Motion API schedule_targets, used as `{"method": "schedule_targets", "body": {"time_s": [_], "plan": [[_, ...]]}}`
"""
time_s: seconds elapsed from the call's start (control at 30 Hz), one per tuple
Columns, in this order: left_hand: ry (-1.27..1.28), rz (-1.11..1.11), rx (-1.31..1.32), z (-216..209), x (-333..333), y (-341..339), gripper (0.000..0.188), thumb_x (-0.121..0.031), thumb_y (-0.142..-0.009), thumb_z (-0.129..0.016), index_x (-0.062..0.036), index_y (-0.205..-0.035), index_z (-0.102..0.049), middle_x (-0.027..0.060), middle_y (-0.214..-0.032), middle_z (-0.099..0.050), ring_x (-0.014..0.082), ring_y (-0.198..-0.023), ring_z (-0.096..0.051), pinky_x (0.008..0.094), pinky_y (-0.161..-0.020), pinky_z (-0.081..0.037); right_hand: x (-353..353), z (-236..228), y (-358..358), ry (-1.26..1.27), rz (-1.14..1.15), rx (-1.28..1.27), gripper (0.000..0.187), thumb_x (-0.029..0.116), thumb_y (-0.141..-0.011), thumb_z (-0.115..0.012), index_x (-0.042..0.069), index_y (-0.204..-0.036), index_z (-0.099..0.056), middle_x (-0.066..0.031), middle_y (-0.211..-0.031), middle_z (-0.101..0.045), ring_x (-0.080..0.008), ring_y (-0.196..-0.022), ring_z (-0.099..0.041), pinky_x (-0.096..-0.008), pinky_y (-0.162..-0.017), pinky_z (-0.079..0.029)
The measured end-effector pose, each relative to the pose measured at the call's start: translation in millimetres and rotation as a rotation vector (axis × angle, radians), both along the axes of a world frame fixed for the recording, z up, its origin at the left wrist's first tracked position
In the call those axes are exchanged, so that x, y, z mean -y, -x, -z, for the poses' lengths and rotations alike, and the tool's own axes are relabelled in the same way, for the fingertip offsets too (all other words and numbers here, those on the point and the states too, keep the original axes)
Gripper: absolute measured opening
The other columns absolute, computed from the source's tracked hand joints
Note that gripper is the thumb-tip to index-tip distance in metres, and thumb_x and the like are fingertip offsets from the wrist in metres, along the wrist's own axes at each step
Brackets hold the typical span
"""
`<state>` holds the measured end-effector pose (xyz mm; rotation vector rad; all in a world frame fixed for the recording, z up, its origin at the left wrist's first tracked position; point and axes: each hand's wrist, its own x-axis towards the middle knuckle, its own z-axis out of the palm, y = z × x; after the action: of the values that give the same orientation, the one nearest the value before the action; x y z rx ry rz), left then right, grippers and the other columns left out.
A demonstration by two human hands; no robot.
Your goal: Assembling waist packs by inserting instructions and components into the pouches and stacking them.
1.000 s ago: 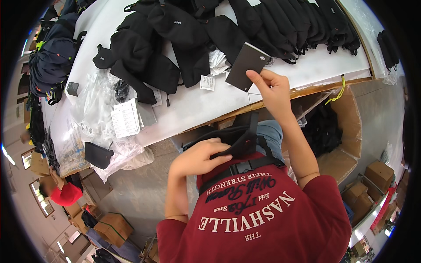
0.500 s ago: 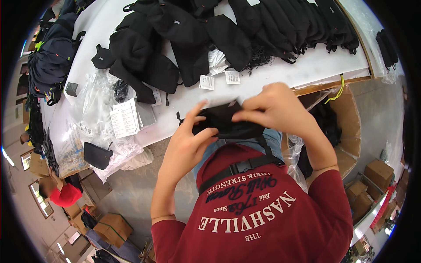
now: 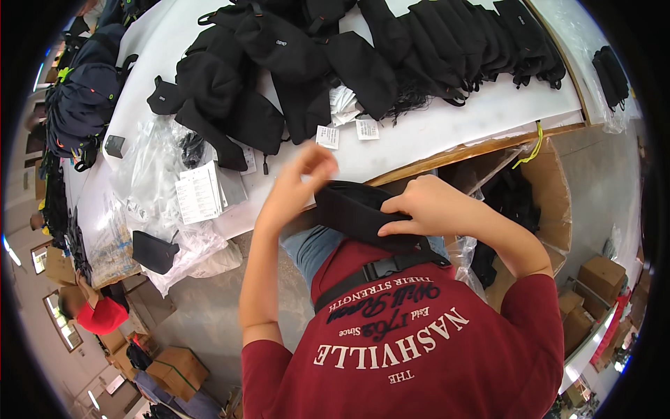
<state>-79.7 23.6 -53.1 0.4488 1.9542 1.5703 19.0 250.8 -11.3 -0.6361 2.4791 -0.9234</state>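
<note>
A black fabric pouch is at my lap, just short of the table edge. My right hand grips its right side, thumb and fingers closed on the cloth. Raised at the pouch's upper left corner is my left hand, smeared by motion; whether its fingers hold anything does not show. A black strap with a buckle runs round my waist; where its ends go behind the pouch is hidden. On the table beyond lie small white printed tags and a heap of black fabric bags.
Black pouches stand in a row at the far right. Clear plastic and printed sheets lie left, with a small dark pouch. Below the table's right edge is an open carton. A person in red is far left.
My left hand has come off the pouch's near left side and moved up. The pouch's mouth, spread before, now looks closed. My right hand has shifted slightly down, still on the pouch.
</note>
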Motion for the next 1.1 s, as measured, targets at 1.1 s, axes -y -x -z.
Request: {"method": "schedule_targets", "body": {"time_s": [1.1], "plan": [[-0.041,-0.514,-0.549,-8.7,12.6,-26.8,0.049,-0.013,-0.081,-0.070,-0.0075,-0.125,-0.049,0.0136,-0.131,-0.044,0.0286,-0.118,-0.045,0.0384,-0.100,-0.035,6.0,-17.5,24.7,-0.155,0.178,-0.589,0.016,0.029,-0.078,-0.071,0.013,-0.081,-0.072,-0.0034,-0.047,-0.052,-0.0215,-0.044,-0.051,-0.0306,-0.053,-0.038]]}}
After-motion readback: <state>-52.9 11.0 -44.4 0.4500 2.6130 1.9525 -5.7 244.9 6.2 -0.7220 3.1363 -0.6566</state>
